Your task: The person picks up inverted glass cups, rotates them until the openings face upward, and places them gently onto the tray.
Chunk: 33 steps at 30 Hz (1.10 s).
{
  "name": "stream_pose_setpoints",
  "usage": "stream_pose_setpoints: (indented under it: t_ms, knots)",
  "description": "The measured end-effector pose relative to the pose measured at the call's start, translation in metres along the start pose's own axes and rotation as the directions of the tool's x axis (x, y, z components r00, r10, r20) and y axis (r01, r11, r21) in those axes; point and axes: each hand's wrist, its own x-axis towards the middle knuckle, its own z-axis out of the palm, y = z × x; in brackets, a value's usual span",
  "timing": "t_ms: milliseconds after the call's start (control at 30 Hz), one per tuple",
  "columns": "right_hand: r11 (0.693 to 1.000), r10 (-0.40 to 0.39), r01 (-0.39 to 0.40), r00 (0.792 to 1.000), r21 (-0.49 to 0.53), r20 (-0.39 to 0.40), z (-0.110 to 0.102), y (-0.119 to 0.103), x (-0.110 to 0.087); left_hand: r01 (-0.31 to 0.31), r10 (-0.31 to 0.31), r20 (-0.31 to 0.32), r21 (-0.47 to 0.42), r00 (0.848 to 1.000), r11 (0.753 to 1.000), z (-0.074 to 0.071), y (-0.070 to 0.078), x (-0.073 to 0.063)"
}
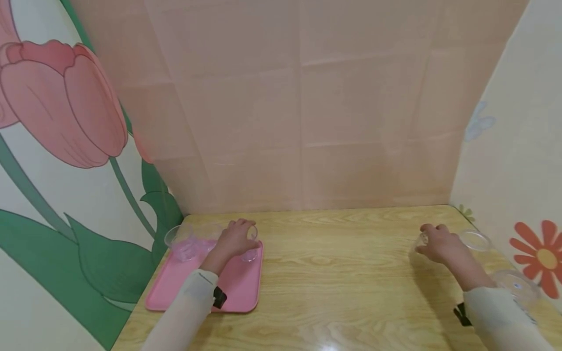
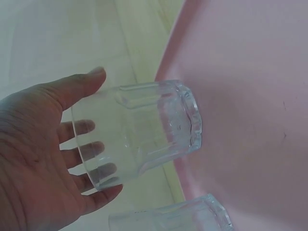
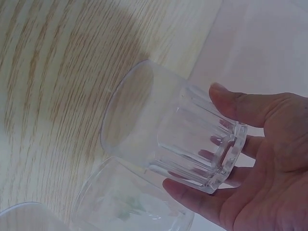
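On the pink tray [image 1: 237, 292], my left hand [image 1: 237, 238] reaches over a clear glass [image 2: 144, 127]. The thumb lies along one side of its rim and the fingers wrap the other; the glass stands upright, its faceted base down at the tray. A second clear glass [image 2: 178, 216] is beside it. Over at the right of the table, my right hand [image 1: 441, 243] holds another clear glass [image 3: 178, 130] near its thick base, thumb on one side and fingers on the other. That glass is mouth down, its rim at the wood.
Clear cups [image 1: 182, 243] stand at the tray's back left. Behind my right hand is a clear round vessel [image 1: 475, 240], and another [image 1: 518, 285] sits by the right wall. A pink sheet [image 1: 303, 122] hangs along the table's back edge.
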Motion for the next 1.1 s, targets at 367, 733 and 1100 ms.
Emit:
stream_pose_setpoints:
  t_ms: [367,733,1100]
  knots:
    - [1.0,-0.007,0.007,1.0,0.012,-0.002,0.0007,0.0025,0.0011,0.016,-0.016,0.002,0.005,1.0,1.0,-0.0008,0.0008,-0.0005]
    - [0.999,-0.032,0.032,0.999,0.014,-0.02,-0.001,0.005,0.0002,0.008,-0.008,0.005,-0.019,1.0,1.0,0.0012,0.0014,-0.0014]
    - [0.999,-0.026,0.027,0.999,0.019,-0.022,-0.0037,0.0089,0.0019,0.013,-0.014,-0.011,-0.035,1.0,0.999,0.0042,-0.0002,-0.0009]
